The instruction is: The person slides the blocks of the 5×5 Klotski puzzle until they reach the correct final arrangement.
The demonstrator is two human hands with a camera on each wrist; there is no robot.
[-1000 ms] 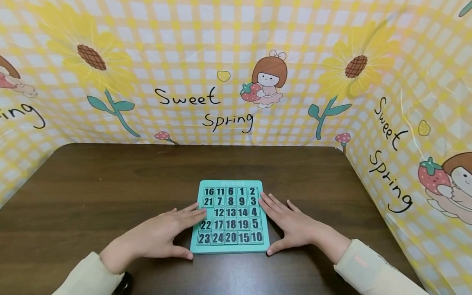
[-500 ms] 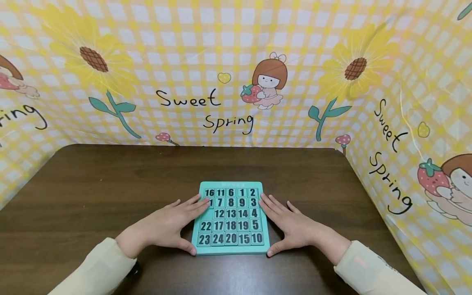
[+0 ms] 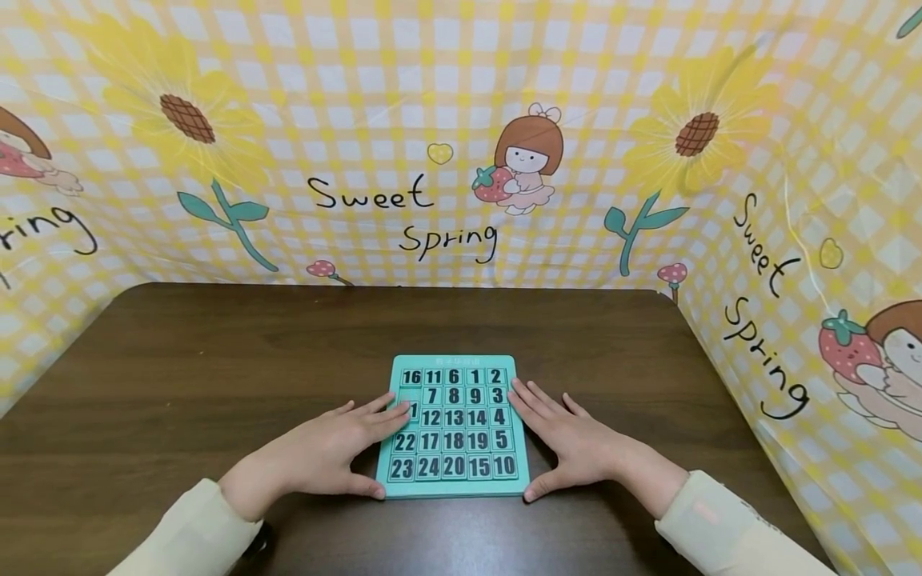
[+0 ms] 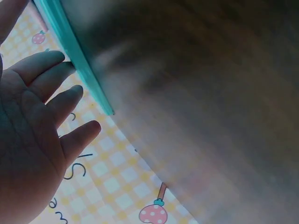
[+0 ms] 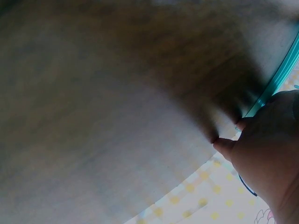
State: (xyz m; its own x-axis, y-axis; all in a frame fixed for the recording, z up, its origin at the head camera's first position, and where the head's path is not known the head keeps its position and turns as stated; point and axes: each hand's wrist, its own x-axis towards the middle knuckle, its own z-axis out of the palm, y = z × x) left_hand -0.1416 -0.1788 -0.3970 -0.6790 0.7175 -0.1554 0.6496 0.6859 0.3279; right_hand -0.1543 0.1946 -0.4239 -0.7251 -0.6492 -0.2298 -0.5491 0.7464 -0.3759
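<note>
A turquoise number slide puzzle (image 3: 454, 490) lies flat on the table, its tiles bearing black numbers. My left hand (image 3: 324, 452) reaches over its left edge; a fingertip rests on the tile (image 3: 414, 413) in the third row's first place and partly covers its number, leaving a 1 showing. Above that tile is a bare slot (image 3: 409, 394). The left thumb lies at the near left corner. With fingers extended, my right hand (image 3: 579, 440) touches the right edge, its thumb at the near right corner. In the wrist views, the left hand (image 4: 37, 107) and right hand (image 5: 268, 140) are beside the turquoise frame.
The dark brown wooden table (image 3: 288, 328) extends around the puzzle on all sides. A yellow checked cloth (image 3: 374, 96) with sunflowers and lettering hangs behind it and along both sides. Pale sleeves (image 3: 187, 528) cover the forearms.
The left fingers moved up to the second-row first tile, then back down with it. That tile slid down one place, so the bare slot moved from third row to second. The right hand stayed put.
</note>
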